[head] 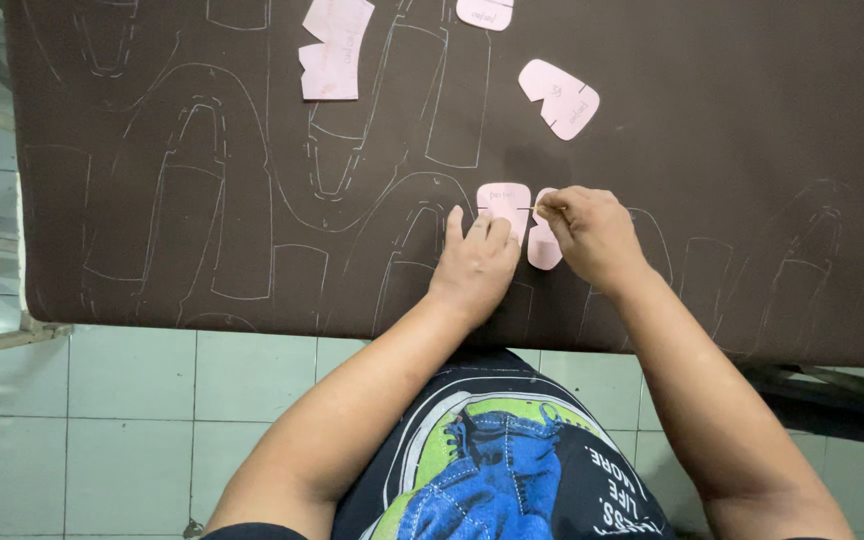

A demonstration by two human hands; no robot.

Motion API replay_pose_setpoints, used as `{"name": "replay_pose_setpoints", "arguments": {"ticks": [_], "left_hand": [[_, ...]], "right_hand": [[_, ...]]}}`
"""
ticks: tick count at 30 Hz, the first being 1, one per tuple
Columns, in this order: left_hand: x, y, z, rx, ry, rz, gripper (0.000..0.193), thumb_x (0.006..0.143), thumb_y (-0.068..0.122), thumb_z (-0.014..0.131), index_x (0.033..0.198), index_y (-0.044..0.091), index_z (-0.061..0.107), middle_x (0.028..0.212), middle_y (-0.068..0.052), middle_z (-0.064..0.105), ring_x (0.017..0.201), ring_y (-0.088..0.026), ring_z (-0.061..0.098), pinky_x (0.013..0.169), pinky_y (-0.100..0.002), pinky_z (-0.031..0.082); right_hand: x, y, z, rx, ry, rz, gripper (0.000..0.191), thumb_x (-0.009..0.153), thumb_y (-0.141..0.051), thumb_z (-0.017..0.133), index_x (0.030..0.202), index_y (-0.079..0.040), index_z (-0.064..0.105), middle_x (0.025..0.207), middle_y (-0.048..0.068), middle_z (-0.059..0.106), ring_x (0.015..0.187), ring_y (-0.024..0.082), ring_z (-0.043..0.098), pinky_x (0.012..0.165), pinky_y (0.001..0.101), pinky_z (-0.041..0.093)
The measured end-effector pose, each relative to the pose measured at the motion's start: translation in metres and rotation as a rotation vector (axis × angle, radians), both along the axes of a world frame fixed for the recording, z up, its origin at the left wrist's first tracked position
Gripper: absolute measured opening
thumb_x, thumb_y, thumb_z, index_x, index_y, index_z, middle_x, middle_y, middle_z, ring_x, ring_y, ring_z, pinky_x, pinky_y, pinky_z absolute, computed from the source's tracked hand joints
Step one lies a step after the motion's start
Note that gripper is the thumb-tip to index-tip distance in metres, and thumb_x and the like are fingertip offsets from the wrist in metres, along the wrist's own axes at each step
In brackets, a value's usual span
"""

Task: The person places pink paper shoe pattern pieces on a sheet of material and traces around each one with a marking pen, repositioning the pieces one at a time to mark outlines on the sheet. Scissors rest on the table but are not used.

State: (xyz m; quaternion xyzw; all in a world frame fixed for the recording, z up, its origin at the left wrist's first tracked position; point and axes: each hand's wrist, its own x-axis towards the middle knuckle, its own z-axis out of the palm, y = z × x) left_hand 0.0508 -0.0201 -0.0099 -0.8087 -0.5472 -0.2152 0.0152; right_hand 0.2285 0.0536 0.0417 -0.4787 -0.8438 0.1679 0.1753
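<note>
where the brown sheet (712, 120) was spread across the upper part of the view, it was covered with many traced outlines in pale line, too many and too overlapping to be counted surely. one such sheet was seen, its near edge lying above the pale tiled floor (122, 420). two hands were laid on it near that edge. the left hand (474, 265) was pressed flat, fingers close together, on the pink template (504, 200), a small rounded-rectangle card held down against the sheet. the right hand (592, 235) was closed narrowly, thumb and forefinger pinched on a thin marking stick (532, 208), whose tip was set at the template's right edge. just beside it a second pink piece (544, 245) was partly hidden under the right hand. three more pink templates were counted farther up and well apart: a notched one (332, 50), a rounded one with slits (559, 97), and one cut off by the top edge (484, 12). five pink pieces were thus seen in all.
</note>
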Motion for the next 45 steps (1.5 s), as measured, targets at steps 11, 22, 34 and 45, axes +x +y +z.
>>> {"name": "replay_pose_setpoints", "arguments": {"ticks": [11, 22, 34, 45], "left_hand": [[-0.008, 0.001, 0.006, -0.099, -0.098, -0.033, 0.012, 0.086, 0.015, 0.060, 0.096, 0.014, 0.067, 0.102, -0.005, 0.058, 0.107, -0.022, 0.062, 0.108, -0.065, 0.037], [-0.020, 0.007, 0.010, -0.184, -0.233, -0.040, 0.005, 0.085, 0.013, 0.065, 0.089, 0.015, 0.067, 0.105, -0.002, 0.060, 0.106, -0.022, 0.061, 0.107, -0.063, 0.037], [-0.037, 0.025, 0.011, -0.368, -0.395, -0.057, 0.021, 0.081, 0.008, 0.069, 0.089, 0.023, 0.080, 0.105, 0.006, 0.066, 0.105, -0.017, 0.061, 0.097, -0.046, 0.032], [-0.038, 0.029, 0.008, -0.360, -0.381, -0.056, 0.026, 0.079, 0.004, 0.068, 0.090, 0.023, 0.081, 0.106, 0.007, 0.067, 0.105, -0.018, 0.062, 0.096, -0.045, 0.033]], "right_hand": [[-0.011, -0.005, 0.009, -0.179, 0.085, -0.143, 0.014, 0.098, -0.018, 0.070, 0.102, -0.006, 0.075, 0.092, 0.014, 0.074, 0.083, 0.033, 0.072, 0.072, 0.0406, 0.055], [0.005, -0.032, -0.006, 0.006, 0.118, -0.038, 0.009, 0.095, -0.012, 0.071, 0.102, -0.007, 0.074, 0.098, 0.011, 0.074, 0.092, 0.033, 0.068, 0.082, 0.0418, 0.053], [0.002, -0.059, -0.011, 0.027, 0.071, 0.098, 0.007, 0.091, -0.013, 0.072, 0.097, -0.009, 0.070, 0.094, 0.007, 0.071, 0.091, 0.031, 0.066, 0.083, 0.0423, 0.052], [-0.018, -0.061, -0.013, -0.004, 0.076, 0.171, 0.006, 0.092, -0.012, 0.068, 0.097, -0.009, 0.068, 0.093, 0.009, 0.069, 0.091, 0.032, 0.066, 0.084, 0.0437, 0.051]]}}
